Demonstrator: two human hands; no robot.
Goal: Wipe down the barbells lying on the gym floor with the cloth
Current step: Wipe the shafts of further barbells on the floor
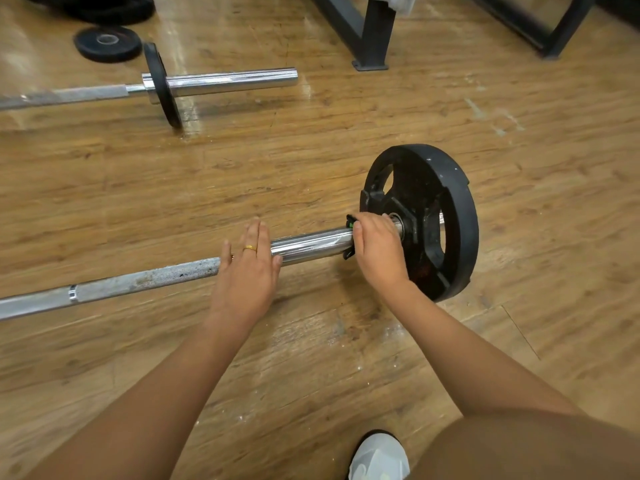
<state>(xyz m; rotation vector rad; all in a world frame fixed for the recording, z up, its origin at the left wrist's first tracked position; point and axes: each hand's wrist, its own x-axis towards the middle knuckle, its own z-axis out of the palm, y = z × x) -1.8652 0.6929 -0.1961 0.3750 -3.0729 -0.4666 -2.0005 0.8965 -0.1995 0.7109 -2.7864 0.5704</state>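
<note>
The near barbell [311, 244] lies across the wooden floor, with a chrome sleeve and a worn knurled shaft running off to the left. A large black weight plate [450, 209] stands on its right end. My right hand [377, 247] grips a black collar clip with a green mark [349, 223] on the sleeve, right beside the plate. My left hand [247, 268] rests flat, fingers straight, on the bar where the sleeve meets the shaft. A second barbell [235, 79] lies farther back with a small black plate [162, 84] on it. No cloth is in view.
A loose black plate [108, 43] lies flat at the back left. Dark steel rack legs [370, 39] stand at the top centre and top right. My white shoe [379, 459] is at the bottom edge. Bare floor lies between the two barbells.
</note>
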